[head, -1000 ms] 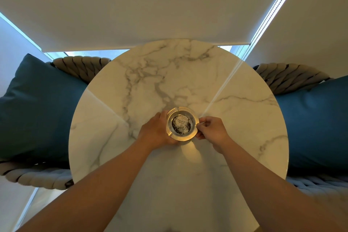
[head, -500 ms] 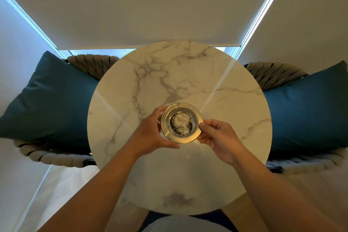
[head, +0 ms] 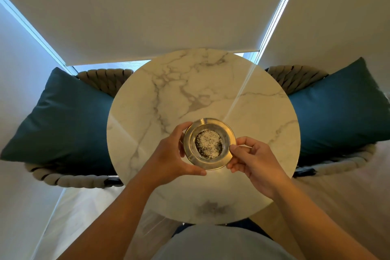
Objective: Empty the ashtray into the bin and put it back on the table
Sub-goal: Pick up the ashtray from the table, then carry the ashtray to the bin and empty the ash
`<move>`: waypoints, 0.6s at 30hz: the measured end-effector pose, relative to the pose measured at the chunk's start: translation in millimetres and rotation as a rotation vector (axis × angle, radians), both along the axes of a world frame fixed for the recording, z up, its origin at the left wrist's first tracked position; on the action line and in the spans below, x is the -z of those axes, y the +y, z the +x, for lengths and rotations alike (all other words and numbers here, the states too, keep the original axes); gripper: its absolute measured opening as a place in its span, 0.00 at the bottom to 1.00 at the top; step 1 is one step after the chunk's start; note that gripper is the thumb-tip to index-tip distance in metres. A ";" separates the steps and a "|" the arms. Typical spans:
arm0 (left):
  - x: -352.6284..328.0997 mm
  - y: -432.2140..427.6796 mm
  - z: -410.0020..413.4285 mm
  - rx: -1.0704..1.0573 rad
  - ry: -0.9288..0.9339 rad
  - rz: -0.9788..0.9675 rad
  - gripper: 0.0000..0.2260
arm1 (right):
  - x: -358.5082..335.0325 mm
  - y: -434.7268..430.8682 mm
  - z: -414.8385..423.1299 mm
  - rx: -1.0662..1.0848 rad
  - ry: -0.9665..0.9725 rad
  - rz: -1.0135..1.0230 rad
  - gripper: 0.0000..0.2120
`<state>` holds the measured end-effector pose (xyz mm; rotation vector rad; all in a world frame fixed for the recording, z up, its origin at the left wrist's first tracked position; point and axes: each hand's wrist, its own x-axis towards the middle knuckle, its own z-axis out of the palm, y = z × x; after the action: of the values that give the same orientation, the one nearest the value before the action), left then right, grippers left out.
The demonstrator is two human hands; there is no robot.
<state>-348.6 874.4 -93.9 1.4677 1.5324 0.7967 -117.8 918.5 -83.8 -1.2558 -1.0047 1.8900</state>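
I hold the ashtray (head: pixel 209 143) level above the desk (head: pixel 263 112), nearer its near edge, my left hand (head: pixel 175 158) gripping its left rim, my right hand (head: pixel 251 158) pinching its right. Ash lies inside; no bin shows.

Domestic lounge or hotel room, round marble table (head: pixel 211 95), woven rope chairs with teal cushions (head: pixel 69 116) either side of table, roller blind (head: pixel 147 10) behind it
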 end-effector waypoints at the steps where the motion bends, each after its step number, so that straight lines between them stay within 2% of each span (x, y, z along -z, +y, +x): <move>1: -2.8 -4.0 1.3 -0.007 -0.003 -0.006 0.49 | -1.5 -2.7 1.1 -0.009 0.007 0.005 0.02; 8: -13.1 -29.0 24.7 -0.065 0.009 -0.003 0.49 | -6.9 -12.7 22.4 -0.077 0.038 0.042 0.02; 18: -14.7 -68.8 108.5 -0.216 0.070 -0.003 0.48 | -11.1 -22.3 92.8 -0.204 0.020 0.070 0.04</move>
<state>-240.1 805.5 -79.3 1.3551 1.7661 0.8753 -25.1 896.2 -72.7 -1.1271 -1.2174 1.9970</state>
